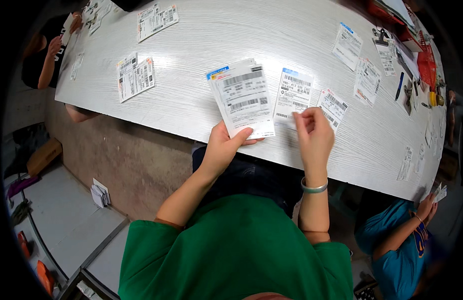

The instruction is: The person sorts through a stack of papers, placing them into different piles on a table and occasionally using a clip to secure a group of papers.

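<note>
My left hand [226, 145] grips a stack of white shipping labels [241, 100], fanned a little, with the thumb across the lower edge. One label behind the top one has a blue strip at its upper corner. My right hand [315, 131], wearing a bangle on the wrist, is closed in a pinch. Its fingertips are over the lower part of a single blue-topped label [295, 90] on the table; whether they grip anything is hidden. Partly behind that hand lies another small group of labels [334, 107] with orange print.
More label piles lie on the white table [191, 45]: far left [156, 21], left [136, 77], and right [367, 80]. A blue pen [399, 86], a black clip [381, 36] and a red basket [425, 65] are at the far right. Co-workers sit at both ends.
</note>
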